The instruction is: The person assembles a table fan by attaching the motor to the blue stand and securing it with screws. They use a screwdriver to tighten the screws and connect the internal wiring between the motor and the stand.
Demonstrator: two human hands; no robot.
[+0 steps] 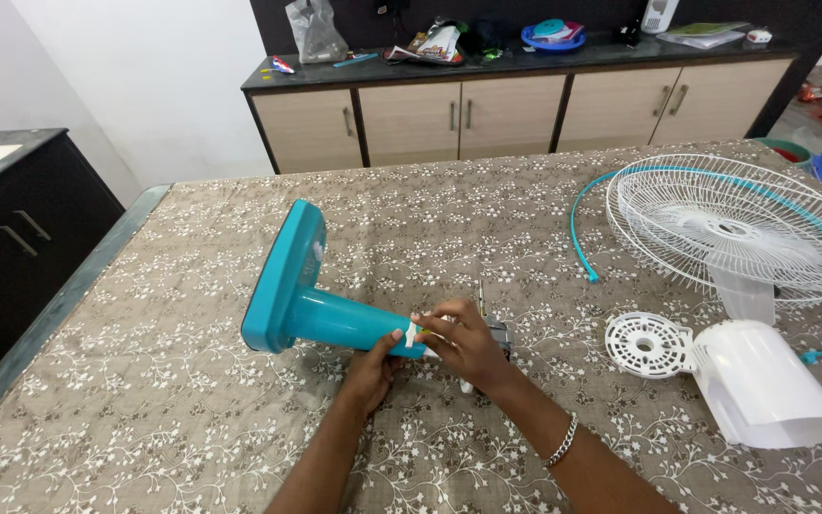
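A teal fan stand (311, 295), a flat base with a round column, lies on its side on the patterned tablecloth (192, 400). My left hand (373, 366) grips the column from below near its right end. My right hand (463, 343) is closed over that same end, fingers on a small white part and a grey metal piece behind it. A silver bracelet sits on my right wrist.
A white wire fan guard (734, 224) with a teal rim ring (587, 224) lies at the right. Next to it are a round white grille disc (647, 345) and a white motor housing (763, 381). A cluttered cabinet counter (516, 62) stands behind the table.
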